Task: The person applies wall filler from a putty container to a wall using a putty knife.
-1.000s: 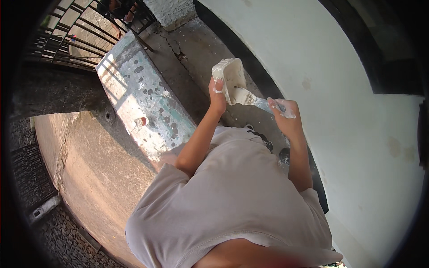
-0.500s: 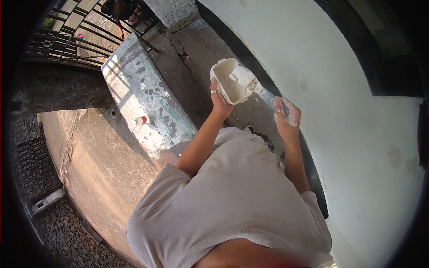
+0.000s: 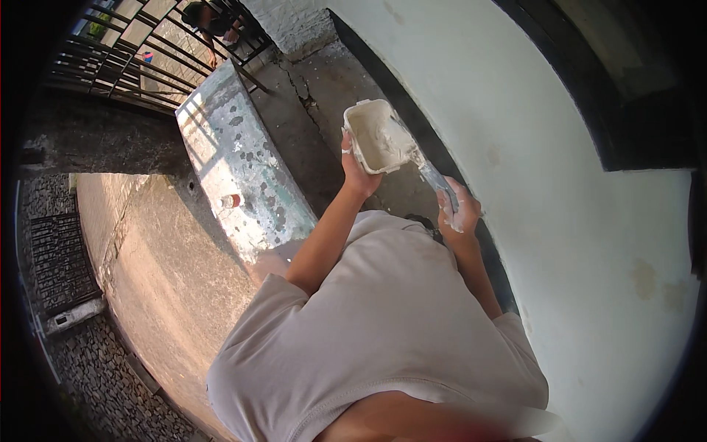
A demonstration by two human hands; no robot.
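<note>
My left hand [image 3: 359, 171] is closed around the near left side of a square off-white plastic tub [image 3: 365, 106]. Pale paste [image 3: 374, 138] coats its inside. In my right hand [image 3: 462, 209] I grip the handle of a putty knife [image 3: 436, 179], which is smeared with the same paste. Its blade end reaches over the tub's right side and into the paste, so the blade's edge is hard to make out. White smears cover the fingers of my right hand, and a few mark my left.
A pale wall [image 3: 530, 199] with a dark base band curves along the right. To the left stands a paint-spotted ledge [image 3: 250, 158] with a small jar [image 3: 230, 200] on it. Beyond the metal bars [image 3: 140, 51] a person [image 3: 213, 26] is partly visible.
My right hand has shifted slightly left and down. The putty knife's blade, which lay broad and raised across the tub's right rim, now sits lower against the paste. My left hand still holds the tub.
</note>
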